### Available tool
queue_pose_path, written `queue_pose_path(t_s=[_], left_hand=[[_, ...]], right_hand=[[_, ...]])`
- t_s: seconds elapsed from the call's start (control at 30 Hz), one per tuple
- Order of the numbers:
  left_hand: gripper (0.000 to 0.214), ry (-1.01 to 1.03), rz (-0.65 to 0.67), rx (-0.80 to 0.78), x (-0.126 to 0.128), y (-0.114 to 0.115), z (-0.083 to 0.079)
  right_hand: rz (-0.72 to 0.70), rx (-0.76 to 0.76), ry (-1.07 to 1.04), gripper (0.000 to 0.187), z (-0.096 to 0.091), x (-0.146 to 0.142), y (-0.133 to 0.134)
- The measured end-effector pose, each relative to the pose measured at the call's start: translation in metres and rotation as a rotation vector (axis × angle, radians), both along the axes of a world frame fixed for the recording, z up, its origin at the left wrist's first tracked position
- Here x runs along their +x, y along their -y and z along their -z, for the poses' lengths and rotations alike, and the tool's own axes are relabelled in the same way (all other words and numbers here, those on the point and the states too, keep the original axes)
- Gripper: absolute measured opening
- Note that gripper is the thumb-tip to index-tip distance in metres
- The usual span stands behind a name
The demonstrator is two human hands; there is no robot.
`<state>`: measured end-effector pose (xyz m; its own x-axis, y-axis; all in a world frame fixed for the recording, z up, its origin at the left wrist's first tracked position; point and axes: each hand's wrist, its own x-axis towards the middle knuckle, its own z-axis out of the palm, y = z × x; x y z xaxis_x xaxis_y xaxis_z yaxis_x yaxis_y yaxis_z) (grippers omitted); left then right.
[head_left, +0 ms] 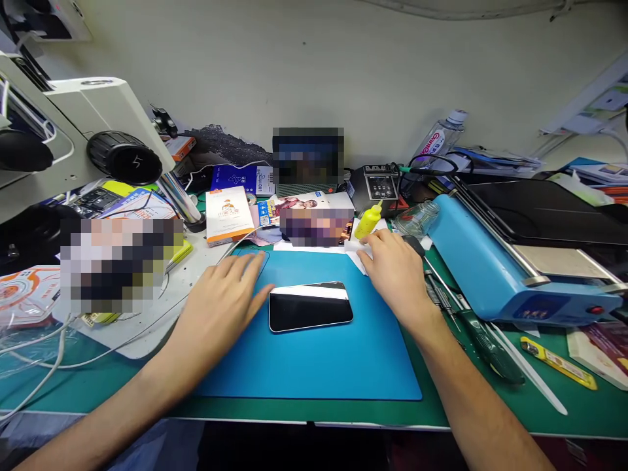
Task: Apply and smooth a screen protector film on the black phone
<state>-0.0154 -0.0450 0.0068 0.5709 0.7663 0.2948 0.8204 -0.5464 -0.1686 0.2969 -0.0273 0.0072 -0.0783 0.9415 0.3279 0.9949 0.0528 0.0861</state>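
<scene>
A phone [311, 311] with a dark, glossy screen and a pale frame lies flat on a blue mat [318, 373]. To its left, my left hand [223, 294] rests palm down at the mat's edge, fingers stretched out and thumb spread close to the phone's corner. At the mat's far right corner is my right hand [397, 268], its thumb and forefinger apart over some white paper [354, 246]. Just beyond those fingertips a yellow squeeze bottle [369, 221] with a thin nozzle leans to the right. Neither hand shows anything held.
A microscope stand [181, 196] rises at the left, with white cables [147, 335] crossing its base. Boxes [228, 214] and a black control unit [375, 188] line the back. On the right are a blue machine [483, 261], a green-handled tool [490, 347] and a yellow cutter [558, 363].
</scene>
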Motion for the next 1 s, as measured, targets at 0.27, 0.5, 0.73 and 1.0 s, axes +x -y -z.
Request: queue_pose_path(t_s=[0.27, 0.5, 0.73, 1.0], left_hand=[[0.083, 0.04, 0.287, -0.247, 0.009, -0.002, 0.007], [0.072, 0.044, 0.387, -0.323, 0.011, -0.023, 0.005], [0.076, 0.088, 0.403, -0.276, 0.001, -0.023, 0.015], [0.067, 0.152, 0.432, -0.275, -0.006, -0.029, 0.018]], right_hand=[[0.002, -0.023, 0.018, 0.023, 0.006, 0.0, -0.004], [-0.023, 0.026, -0.024, 0.025, -0.01, 0.0, -0.004], [-0.224, 0.084, -0.101, 0.024, -0.008, -0.022, 0.07], [-0.296, 0.04, -0.327, 0.025, 0.03, -0.038, 0.127]])
